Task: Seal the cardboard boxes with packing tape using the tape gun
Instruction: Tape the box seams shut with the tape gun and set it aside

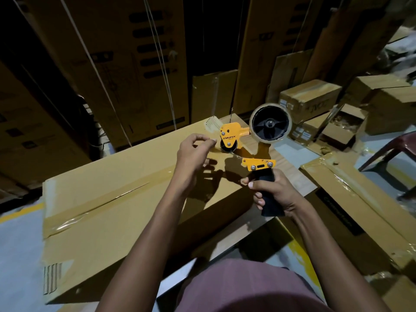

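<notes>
A long cardboard box (108,210) lies in front of me, with brown tape along its top seam. Above its far end I hold an orange tape gun (243,140) with a brown tape roll (270,124) on it. My right hand (273,192) grips the gun's black handle. My left hand (193,158) is raised beside the gun's roller, its thumb and fingers pinched together on what looks like the tape's loose end; the tape itself is hard to see.
A taped flat box (364,206) lies at the right. Smaller boxes (310,100), one open, sit at the back right. Tall cartons (117,64) stand behind. A red chair (396,149) is at the right edge. Grey floor with yellow lines shows at the left.
</notes>
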Motion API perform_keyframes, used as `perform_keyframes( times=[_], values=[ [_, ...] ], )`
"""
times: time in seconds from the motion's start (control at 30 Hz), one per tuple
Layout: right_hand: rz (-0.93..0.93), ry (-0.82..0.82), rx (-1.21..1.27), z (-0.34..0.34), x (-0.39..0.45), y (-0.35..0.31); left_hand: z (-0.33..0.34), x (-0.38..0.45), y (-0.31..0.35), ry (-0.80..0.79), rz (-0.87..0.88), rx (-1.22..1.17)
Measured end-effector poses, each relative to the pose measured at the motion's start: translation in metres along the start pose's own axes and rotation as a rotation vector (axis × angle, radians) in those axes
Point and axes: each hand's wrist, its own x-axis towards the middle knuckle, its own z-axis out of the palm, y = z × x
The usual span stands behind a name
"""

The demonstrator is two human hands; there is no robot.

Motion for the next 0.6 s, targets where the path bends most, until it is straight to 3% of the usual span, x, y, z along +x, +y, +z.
perform_keyframes(
  times=[0.07,0.2,0.47,0.6],
  values=[
    [-0.021,0.036,-0.076,-0.005,-0.002,-0.003,0.003,0.002,0.004,-0.056,-0.105,0.063],
    [-0.048,0.078,-0.157,-0.017,0.001,-0.010,0.010,0.010,0.010,-0.179,-0.222,-0.040],
    [-0.051,0.070,-0.223,-0.043,0.033,-0.031,0.032,0.049,0.018,-0.146,-0.269,-0.362],
    [-0.033,0.056,-0.267,-0.056,0.057,-0.043,0.044,0.078,0.037,-0.122,-0.243,-0.166]
  ],
)
